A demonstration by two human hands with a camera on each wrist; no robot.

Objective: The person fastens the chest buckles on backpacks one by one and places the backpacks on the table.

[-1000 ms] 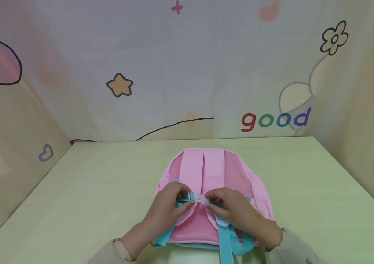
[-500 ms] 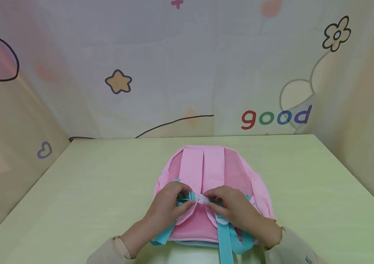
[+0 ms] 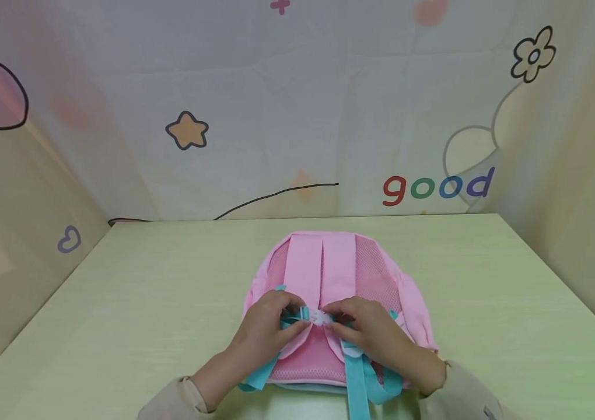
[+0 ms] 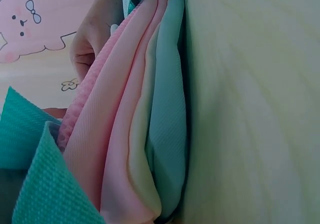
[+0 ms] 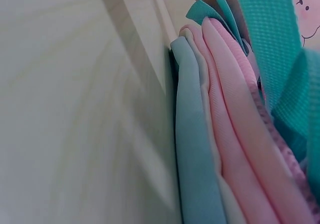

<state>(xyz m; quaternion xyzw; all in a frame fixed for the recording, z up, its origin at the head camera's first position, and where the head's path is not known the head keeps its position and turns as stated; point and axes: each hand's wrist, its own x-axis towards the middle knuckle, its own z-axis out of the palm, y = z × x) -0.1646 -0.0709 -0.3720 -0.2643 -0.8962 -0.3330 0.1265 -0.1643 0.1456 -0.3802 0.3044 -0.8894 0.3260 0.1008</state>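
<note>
A pink backpack (image 3: 378, 271) lies on the table with its mesh back and two pink shoulder straps (image 3: 303, 262) facing up. Over the straps sits a pale plastic buckle (image 3: 319, 317) on teal webbing, its two halves together. My left hand (image 3: 261, 326) pinches the buckle's left end and teal webbing between thumb and fingers. On the other side, my right hand (image 3: 376, 329) pinches its right end; the fingertips are partly hidden. Both wrist views show mainly the bag's layered bottom edge, pink, cream and blue-green (image 4: 167, 103).
Loose teal webbing straps (image 3: 357, 382) hang over the bag's near edge, and one crosses the right wrist view (image 5: 267, 43). Pale green tabletop (image 3: 145, 303) surrounds the bag. A printed curtain (image 3: 255, 116) closes off the back and sides.
One second ago the buckle's prongs showed between its two halves; now the halves have come together. Both hands keep nearly the same place and grip. The head view has shifted slightly.
</note>
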